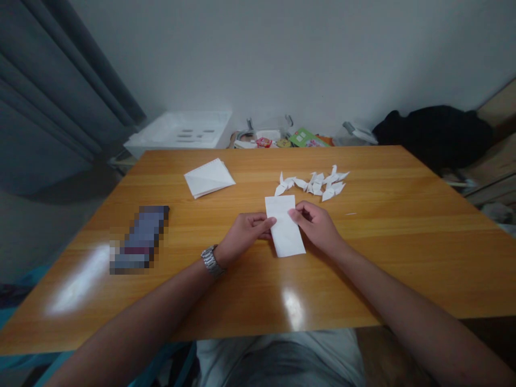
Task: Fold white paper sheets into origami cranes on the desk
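Note:
A white rectangular sheet of paper (285, 234) is held upright-lengthwise just above the middle of the wooden table. My left hand (250, 230) pinches its left edge, thumb on top and fingers behind. On the opposite edge, my right hand (316, 223) grips the sheet between thumb and curled fingers. Behind the sheet lie several white folded-paper cranes (316, 184) in a loose cluster. To the left rests a small stack of white paper (209, 178), slightly turned. Whether the held sheet is a single layer or folded I cannot tell.
The wooden table (193, 301) spans the view. A pixelated phone-like object (141, 239) lies at left. A thin white strip (350, 214) is at right. Beyond the far edge are a white plastic tray (181, 129), a green packet (308, 138) and a black cloth-like heap (435, 134).

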Tool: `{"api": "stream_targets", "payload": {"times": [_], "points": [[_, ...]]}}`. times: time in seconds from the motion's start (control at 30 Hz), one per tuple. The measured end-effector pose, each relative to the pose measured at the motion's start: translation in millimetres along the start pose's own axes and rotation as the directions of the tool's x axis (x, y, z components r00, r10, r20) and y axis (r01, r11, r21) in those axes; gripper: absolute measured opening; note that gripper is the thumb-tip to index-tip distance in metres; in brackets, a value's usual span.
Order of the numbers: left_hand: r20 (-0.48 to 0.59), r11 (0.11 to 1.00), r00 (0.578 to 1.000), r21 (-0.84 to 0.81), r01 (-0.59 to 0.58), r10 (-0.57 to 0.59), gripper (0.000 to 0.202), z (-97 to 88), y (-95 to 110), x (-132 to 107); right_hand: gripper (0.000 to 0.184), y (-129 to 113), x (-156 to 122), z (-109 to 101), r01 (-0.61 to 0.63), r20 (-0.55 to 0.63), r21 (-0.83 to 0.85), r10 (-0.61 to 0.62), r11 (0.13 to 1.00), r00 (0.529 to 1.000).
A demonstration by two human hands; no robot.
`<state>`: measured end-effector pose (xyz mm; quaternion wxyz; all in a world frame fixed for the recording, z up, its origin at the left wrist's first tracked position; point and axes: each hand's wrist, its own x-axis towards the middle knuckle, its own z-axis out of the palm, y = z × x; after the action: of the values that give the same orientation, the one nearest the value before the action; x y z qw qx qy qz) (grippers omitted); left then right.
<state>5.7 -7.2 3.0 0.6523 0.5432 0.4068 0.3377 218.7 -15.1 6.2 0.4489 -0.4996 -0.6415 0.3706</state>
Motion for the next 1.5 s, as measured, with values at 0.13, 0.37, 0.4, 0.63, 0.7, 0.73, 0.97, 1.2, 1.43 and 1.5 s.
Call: {"api": "stream_targets", "payload": {"times": [0.13, 0.37, 0.4, 0.63, 0.7, 0.73, 0.97, 1.2, 1.43, 1.5], "points": [[-0.014, 1.0, 1.0, 0.03, -0.007, 0.007, 0.038, -0.1, 1.4, 0.1, 0.031, -0.1, 0.2, -0.1, 0.001, -0.002, -0.012, -0.001, 1.0, 1.0], [-0.042, 0.996, 0.998, 0.078, -0.045, 0.048, 0.035, 0.6, 5.7, -0.7, 0.031, -2.9, -0.5, -1.2, 0.009, -0.008, -0.036, -0.009, 0.999, 1.0], [-0.049, 0.997, 0.998, 0.066, -0.045, 0.048, 0.036, 1.3, 5.1, -0.8, 0.031, -2.4, -0.6, -1.3, 0.01, -0.011, -0.038, -0.01, 0.999, 1.0], [0.064, 0.996, 0.998, 0.089, -0.007, 0.001, 0.04, 3.5, 1.4, -2.8, 0.03, 2.4, 1.1, -3.1, 0.022, -0.052, -0.056, -0.025, 0.998, 0.998], [0.084, 0.995, 0.996, 0.094, -0.014, 0.006, 0.041, 2.8, 0.6, -2.7, 0.03, 2.9, 1.9, -3.1, 0.02, -0.06, -0.054, -0.023, 0.998, 0.998], [0.085, 0.996, 0.996, 0.093, -0.015, 0.007, 0.041, 2.2, 0.2, -2.5, 0.031, 2.9, 2.2, -3.1, 0.019, -0.061, -0.052, -0.023, 0.998, 0.998], [0.085, 0.987, 0.996, 0.153, -0.045, 0.033, 0.04, 0.0, 2.1, -2.0, 0.031, 1.8, 3.4, -3.1, 0.034, -0.068, -0.051, -0.038, 0.998, 0.997], [0.034, 0.993, 0.999, 0.114, -0.043, 0.039, 0.041, 5.5, 2.7, -3.0, 0.029, 3.0, 3.4, -3.8, 0.038, -0.087, -0.067, -0.044, 0.997, 0.995], [0.137, 0.988, 0.991, 0.153, -0.035, 0.014, 0.041, 6.8, 3.4, -5.5, 0.03, 3.6, 4.9, -6.7, 0.04, -0.15, -0.068, -0.05, 0.997, 0.987], [0.12, 0.983, 0.993, 0.178, -0.037, 0.015, 0.039, 7.1, 4.3, -6.2, 0.03, 3.2, 5.1, -6.5, 0.04, -0.153, -0.062, -0.05, 0.997, 0.987]]}}
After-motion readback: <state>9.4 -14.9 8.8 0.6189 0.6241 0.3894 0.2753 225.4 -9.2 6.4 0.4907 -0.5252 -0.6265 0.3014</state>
